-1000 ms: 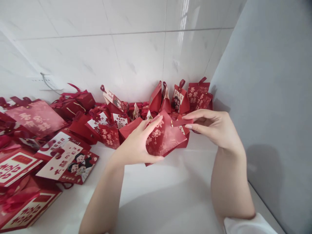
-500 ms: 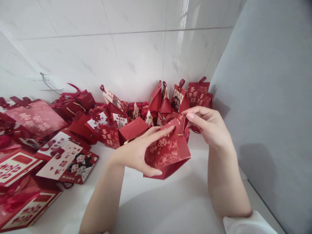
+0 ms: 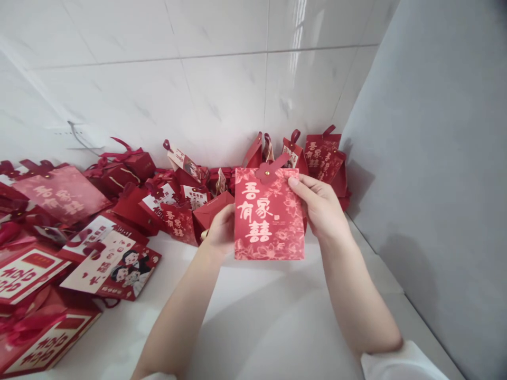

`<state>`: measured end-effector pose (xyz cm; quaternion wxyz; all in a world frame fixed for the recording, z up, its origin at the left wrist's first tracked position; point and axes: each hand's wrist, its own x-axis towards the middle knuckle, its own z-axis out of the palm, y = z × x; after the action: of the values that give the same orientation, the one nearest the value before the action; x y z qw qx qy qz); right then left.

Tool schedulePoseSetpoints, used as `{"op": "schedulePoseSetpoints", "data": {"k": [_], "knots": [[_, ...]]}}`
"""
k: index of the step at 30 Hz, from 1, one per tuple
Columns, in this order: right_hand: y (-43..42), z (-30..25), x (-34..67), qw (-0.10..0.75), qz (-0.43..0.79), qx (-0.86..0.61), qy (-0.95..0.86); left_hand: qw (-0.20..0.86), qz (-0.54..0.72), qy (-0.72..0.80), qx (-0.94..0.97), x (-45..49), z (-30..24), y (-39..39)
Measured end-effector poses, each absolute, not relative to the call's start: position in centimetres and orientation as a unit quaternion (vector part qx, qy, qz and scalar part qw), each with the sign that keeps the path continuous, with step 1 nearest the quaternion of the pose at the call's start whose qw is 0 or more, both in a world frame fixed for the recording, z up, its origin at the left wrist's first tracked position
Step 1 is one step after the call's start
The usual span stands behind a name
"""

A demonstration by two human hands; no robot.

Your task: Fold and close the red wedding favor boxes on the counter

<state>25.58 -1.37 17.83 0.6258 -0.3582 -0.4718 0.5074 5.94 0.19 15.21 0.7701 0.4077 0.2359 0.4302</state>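
A red paper gift box (image 3: 269,221) with pale floral print and Chinese characters is held up between both hands, its front facing me. A dark red ribbon loop (image 3: 282,161) and a flower-shaped tag with a gold stud sit at its top. My right hand (image 3: 322,206) grips the upper right side, thumb on the front and fingers behind. At the lower left side, my left hand (image 3: 222,232) is closed around the edge; its fingertips are hidden behind the box. Behind the left hand lies another red box (image 3: 209,211) on its side.
Many red gift boxes line the white tiled wall (image 3: 222,100). At the left are a box with a cartoon couple (image 3: 132,266) and a ribboned box with double-happiness characters (image 3: 49,343). A grey panel (image 3: 443,158) rises at the right above the white table (image 3: 277,327).
The held box has turned from tilted to upright, its printed front now towards me. My right hand has moved from the ribbon at the top to the box's side; my left hand has shifted to its left edge.
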Motion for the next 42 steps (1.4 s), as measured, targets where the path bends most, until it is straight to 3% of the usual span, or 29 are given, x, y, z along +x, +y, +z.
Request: {"op": "schedulePoseSetpoints", "data": {"k": [9,16,21,29,37,42], "knots": [[-0.7,17.2,25.6,0.642,0.462,-0.382,-0.478,0.682,0.508,0.334,0.406,6.8,15.5,-0.3],[0.3,16.3,25.5,0.701,0.386,-0.394,-0.452,0.689,0.472,0.300,0.461,5.8,15.4,0.1],[0.5,16.1,25.4,0.735,0.345,-0.396,-0.428,0.644,0.455,0.356,0.501,5.6,15.5,0.0],[0.3,15.8,24.2,0.599,0.525,-0.358,-0.488,0.611,0.579,0.321,0.434,6.2,16.2,0.5],[0.3,16.0,24.0,0.610,0.536,-0.366,-0.454,0.622,0.553,0.322,0.452,5.0,17.5,-0.2],[-0.4,17.0,23.7,0.578,0.611,-0.337,-0.423,0.621,0.503,0.322,0.508,4.9,19.0,-1.8]]}}
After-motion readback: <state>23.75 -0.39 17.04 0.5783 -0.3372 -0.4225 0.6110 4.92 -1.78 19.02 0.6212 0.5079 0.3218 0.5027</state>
